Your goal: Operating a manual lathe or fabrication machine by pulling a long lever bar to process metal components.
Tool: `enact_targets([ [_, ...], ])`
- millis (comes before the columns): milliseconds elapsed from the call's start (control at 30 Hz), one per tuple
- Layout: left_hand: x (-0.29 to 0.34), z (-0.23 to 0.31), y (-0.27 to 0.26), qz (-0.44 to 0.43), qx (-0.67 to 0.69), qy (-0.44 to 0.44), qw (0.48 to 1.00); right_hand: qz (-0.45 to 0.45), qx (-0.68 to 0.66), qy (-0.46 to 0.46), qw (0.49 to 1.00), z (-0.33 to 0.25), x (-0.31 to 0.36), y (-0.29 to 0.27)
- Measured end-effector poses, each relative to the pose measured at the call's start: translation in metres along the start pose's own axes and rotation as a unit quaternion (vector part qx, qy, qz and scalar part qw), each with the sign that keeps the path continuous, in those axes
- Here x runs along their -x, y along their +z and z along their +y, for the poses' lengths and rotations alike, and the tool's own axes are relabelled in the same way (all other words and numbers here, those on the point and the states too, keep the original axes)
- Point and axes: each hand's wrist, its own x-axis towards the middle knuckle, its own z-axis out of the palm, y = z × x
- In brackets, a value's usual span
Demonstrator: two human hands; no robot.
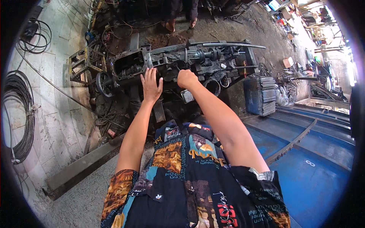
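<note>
A greasy dark gearbox casing point(146, 57) lies in front of me, its rectangular top open and gears showing inside. My left hand point(152, 86) rests against the casing's near right side, palm down with fingers stretched out. Just right of it, my right hand point(187, 79) is closed in a fist over the dark machine parts beyond. What the fist grips, if anything, is hidden by the fingers. A small silvery box-shaped part point(186, 96) sits below the right wrist. To its right is a round metal ring point(212, 88). A spoked wheel point(104, 84) stands at the casing's left end.
A yellow-and-black metal frame point(81, 64) stands left, near a coil of black cable point(18, 117). Grey stacked plates point(268, 95) and blue metal panels point(315, 174) lie right. A steel beam point(80, 171) lies lower left. Another person's feet point(171, 27) show at the far side.
</note>
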Motion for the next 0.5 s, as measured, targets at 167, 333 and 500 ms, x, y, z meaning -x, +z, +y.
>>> enact_targets([
  [167,0.003,0.001,-0.003,0.001,0.000,-0.002,1.000,-0.097,-0.044,-0.002,0.994,0.007,-0.024,0.000],
  [333,0.005,0.004,-0.003,0.001,-0.001,0.004,1.000,-0.134,-0.165,0.053,0.976,0.008,-0.014,-0.006],
  [500,-0.003,0.017,-0.002,0.008,0.006,0.026,1.000,-0.093,-0.205,0.050,0.973,0.017,-0.013,-0.004],
])
